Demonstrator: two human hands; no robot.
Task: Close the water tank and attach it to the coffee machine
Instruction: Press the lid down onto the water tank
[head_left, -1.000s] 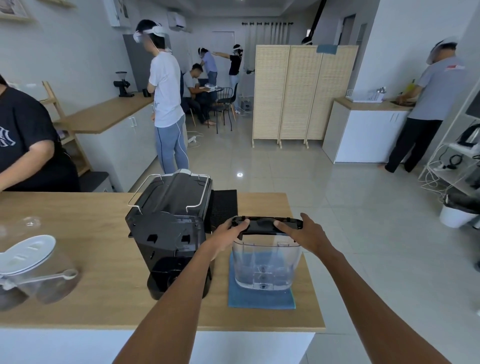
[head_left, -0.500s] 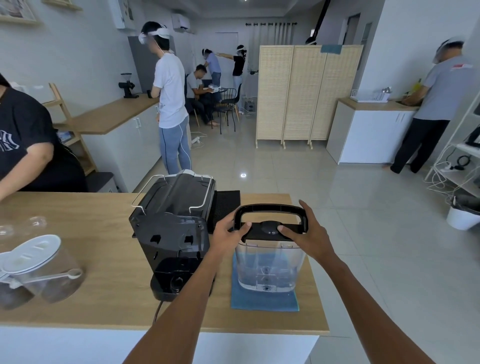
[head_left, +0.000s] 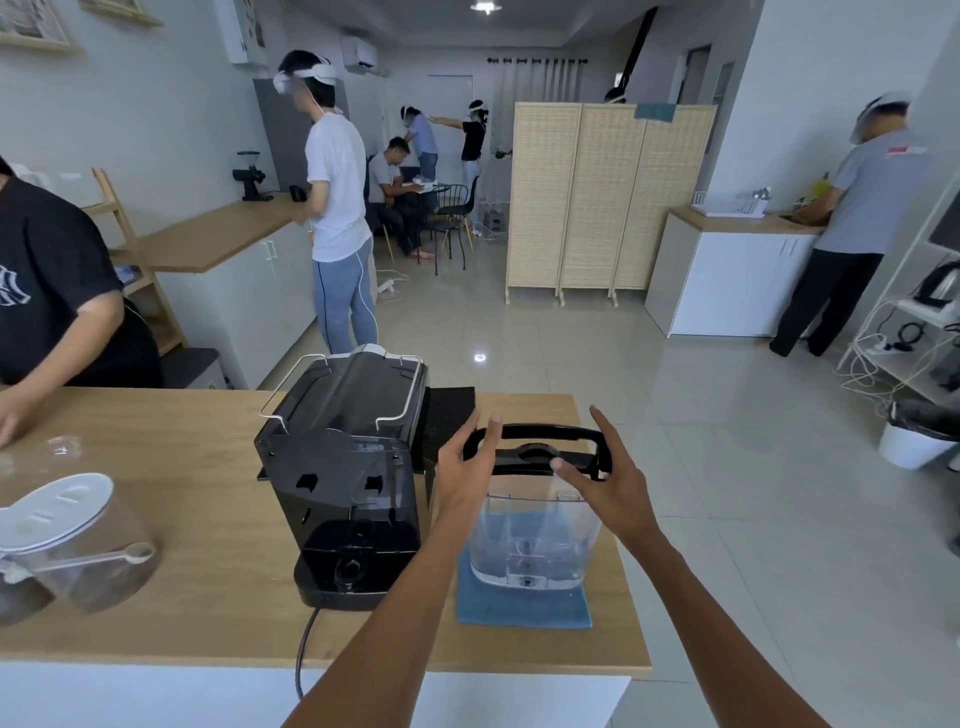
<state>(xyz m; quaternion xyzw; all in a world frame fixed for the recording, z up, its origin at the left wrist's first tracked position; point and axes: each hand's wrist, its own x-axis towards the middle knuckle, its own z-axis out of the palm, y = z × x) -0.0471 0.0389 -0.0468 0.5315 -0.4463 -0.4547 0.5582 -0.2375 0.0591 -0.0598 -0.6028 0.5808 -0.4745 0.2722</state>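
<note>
Wooden counter (head_left: 156, 467): bears all items below. Coffee machine (head_left: 348, 467): black, standing mid-counter, rear face toward the camera, power cord running off the near edge. Water tank (head_left: 535, 540): clear plastic, upright on a blue cloth (head_left: 519, 608) just right of the coffee machine, not attached; small amount of water visible at the bottom, exact level hard to read. Black lid (head_left: 540, 460): seated on the tank top, handle (head_left: 545, 431) raised. Clear jar (head_left: 88, 540): near the left edge, white lid, dark brown contents in the lower part, pale scoop (head_left: 119, 556) resting against its side. Left hand (head_left: 462, 467): at the left end of the handle, fingers loosely curled around it, not clamped. Right hand (head_left: 602, 478): at the right end of the lid, fingers spread wide, thumb tip on the lid surface, forefinger extended upward beyond the handle.
</note>
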